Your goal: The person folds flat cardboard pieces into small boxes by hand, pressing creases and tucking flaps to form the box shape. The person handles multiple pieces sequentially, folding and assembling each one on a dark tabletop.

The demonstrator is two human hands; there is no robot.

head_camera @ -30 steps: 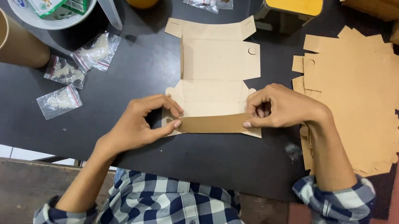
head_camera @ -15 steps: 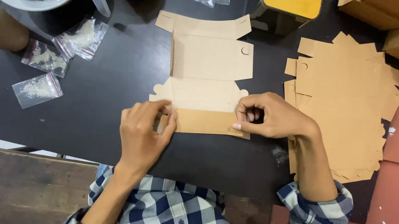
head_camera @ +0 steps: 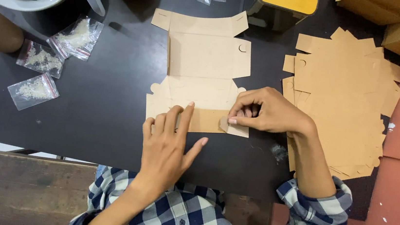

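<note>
Cardboard box blank (head_camera: 203, 73) lies flat at frame centre on our dark table (head_camera: 102, 113); our left hand (head_camera: 170, 146) presses it open-palmed, our right hand (head_camera: 263, 113) apparently pinches its small flap.

I see my own two bare hands and forearms from above. My left hand (head_camera: 170, 141) and right hand (head_camera: 263, 113) wear no gloves, rings or watch. I have on a checked shirt in navy blue, pale blue and white, its sleeves rolled up into thick cuffs near the elbows.
</note>
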